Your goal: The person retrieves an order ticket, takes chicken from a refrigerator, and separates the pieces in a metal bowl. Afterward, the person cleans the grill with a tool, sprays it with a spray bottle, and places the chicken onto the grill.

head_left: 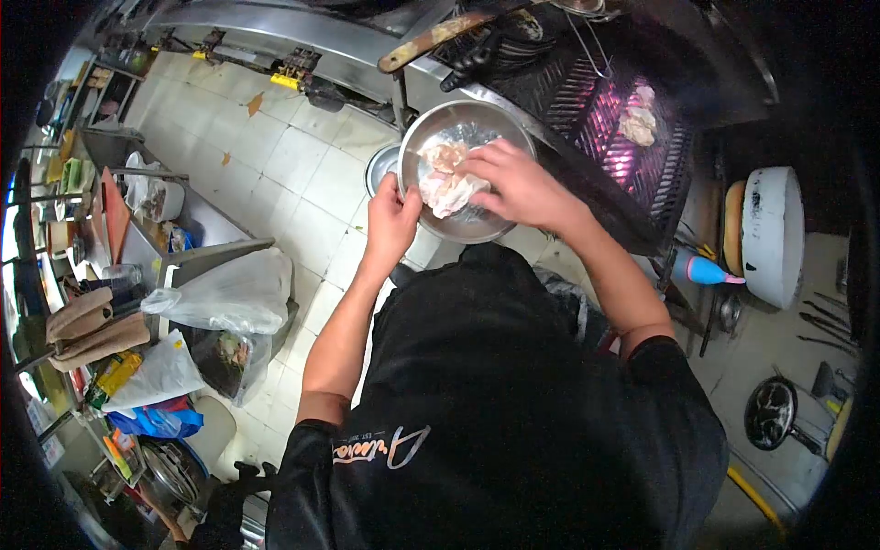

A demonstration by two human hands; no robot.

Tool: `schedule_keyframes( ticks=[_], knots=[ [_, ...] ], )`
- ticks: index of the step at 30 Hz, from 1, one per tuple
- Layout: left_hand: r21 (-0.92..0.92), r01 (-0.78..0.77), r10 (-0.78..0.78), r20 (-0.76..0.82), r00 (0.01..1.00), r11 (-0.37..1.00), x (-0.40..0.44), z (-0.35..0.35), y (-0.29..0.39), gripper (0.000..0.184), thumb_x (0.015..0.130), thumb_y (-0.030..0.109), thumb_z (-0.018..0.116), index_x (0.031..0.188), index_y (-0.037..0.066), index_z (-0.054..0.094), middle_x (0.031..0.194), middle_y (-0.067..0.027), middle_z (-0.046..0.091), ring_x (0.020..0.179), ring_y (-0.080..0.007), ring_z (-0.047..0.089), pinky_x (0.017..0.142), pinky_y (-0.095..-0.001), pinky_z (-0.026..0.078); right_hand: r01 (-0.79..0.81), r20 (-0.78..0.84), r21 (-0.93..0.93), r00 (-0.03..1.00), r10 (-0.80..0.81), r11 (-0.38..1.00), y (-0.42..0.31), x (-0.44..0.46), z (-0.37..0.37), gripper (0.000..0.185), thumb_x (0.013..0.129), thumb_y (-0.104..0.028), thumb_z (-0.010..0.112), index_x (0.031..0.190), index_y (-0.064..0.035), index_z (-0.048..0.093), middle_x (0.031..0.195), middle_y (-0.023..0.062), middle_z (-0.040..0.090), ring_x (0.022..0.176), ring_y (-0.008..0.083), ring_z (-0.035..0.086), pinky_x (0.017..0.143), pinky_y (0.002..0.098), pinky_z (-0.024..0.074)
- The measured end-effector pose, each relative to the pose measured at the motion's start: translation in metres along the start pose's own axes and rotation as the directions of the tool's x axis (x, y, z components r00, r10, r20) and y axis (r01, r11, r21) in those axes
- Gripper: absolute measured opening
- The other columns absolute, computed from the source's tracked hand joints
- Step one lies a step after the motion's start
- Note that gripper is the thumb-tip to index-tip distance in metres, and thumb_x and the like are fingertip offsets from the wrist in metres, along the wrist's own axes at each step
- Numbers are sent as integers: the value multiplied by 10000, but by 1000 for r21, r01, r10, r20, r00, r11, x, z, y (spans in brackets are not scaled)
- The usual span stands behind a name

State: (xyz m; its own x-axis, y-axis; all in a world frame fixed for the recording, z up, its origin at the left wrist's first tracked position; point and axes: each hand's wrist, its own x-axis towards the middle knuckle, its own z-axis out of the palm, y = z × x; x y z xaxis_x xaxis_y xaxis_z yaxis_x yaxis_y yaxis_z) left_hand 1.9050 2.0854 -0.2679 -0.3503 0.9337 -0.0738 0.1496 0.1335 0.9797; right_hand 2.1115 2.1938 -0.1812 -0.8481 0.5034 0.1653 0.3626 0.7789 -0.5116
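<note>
A round metal bowl is held in front of my body, with pale raw chicken pieces in it. My left hand grips the bowl's near left rim, thumb against the inside. Reaching in from the right, my right hand has its fingers curled over the chicken and its thumb lower down; some of the meat is hidden beneath it. On the grill to the right, a few pale chicken pieces lie over a pinkish glow.
A wooden-handled tool and black tongs-like items lie along the grill's edge. Behind my bowl a second metal container shows. Plastic bags crowd the left counter. A large white pot and a pan are at the right.
</note>
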Motion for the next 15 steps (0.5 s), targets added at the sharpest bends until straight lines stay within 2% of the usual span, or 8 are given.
schedule_keyframes(
  ticks=[2, 3, 6, 9, 12, 13, 15],
  knots=[
    [-58, -5, 6, 16, 1000, 998, 0, -3, 2, 216, 910, 132, 588, 791, 1, 463, 609, -30, 462, 592, -78, 397, 510, -294, 367, 2, -46, -142, 999, -8, 990, -9, 0, 18, 361, 746, -74, 658, 1102, -47, 605, 1025, 118, 586, 1031, 320, 525, 916, 413, 436],
    [-53, -3, 4, 22, 1000, 999, 1, -5, -1, 197, 904, 135, 582, 807, -5, 484, 623, -42, 481, 599, -83, 410, 522, -299, 377, 1, -30, -129, 1000, -5, 992, -6, 0, 23, 422, 716, -88, 688, 1121, -51, 577, 1019, 121, 565, 1023, 325, 524, 902, 416, 439],
    [-8, -5, 6, 12, 1000, 1000, -1, -12, 0, 172, 894, 136, 571, 834, -14, 512, 628, -44, 493, 596, -88, 434, 528, -303, 387, -72, 74, -38, 994, 75, 997, -3, -1, 22, 436, 706, -118, 731, 1105, -26, 579, 1056, 143, 589, 1027, 357, 539, 904, 404, 452],
    [-47, 1, -1, 3, 1000, 999, -1, -17, -3, 160, 880, 135, 562, 869, -23, 536, 630, -47, 507, 590, -101, 460, 532, -312, 399, -334, 141, 163, 939, 313, 928, -12, -7, 15, 427, 723, -142, 746, 1096, -16, 582, 1002, 140, 632, 952, 319, 599, 855, 399, 476],
    [30, 83, -84, 42, 996, 996, 1, -26, -7, 163, 865, 134, 567, 888, -25, 543, 636, -58, 519, 588, -120, 477, 538, -320, 407, -447, 124, 451, 889, 441, 773, -2, -13, 18, 431, 754, -184, 761, 1113, -14, 592, 962, 127, 666, 892, 245, 626, 819, 388, 489],
    [43, 81, -83, 47, 995, 996, 2, -26, -9, 167, 862, 136, 569, 891, -26, 545, 641, -63, 522, 591, -126, 481, 542, -322, 408, -402, 111, 458, 911, 397, 793, 4, -13, 15, 440, 790, -232, 764, 1130, -1, 606, 981, 110, 673, 867, 155, 615, 772, 339, 505],
    [71, 74, -78, 63, 995, 995, 4, -25, -15, 175, 856, 140, 573, 897, -28, 547, 653, -73, 529, 597, -137, 487, 551, -326, 411, -499, 225, 591, 857, 464, 634, 15, -13, 16, 441, 810, -247, 753, 1137, 11, 609, 958, 107, 676, 813, 141, 621, 726, 313, 515]
  ],
)
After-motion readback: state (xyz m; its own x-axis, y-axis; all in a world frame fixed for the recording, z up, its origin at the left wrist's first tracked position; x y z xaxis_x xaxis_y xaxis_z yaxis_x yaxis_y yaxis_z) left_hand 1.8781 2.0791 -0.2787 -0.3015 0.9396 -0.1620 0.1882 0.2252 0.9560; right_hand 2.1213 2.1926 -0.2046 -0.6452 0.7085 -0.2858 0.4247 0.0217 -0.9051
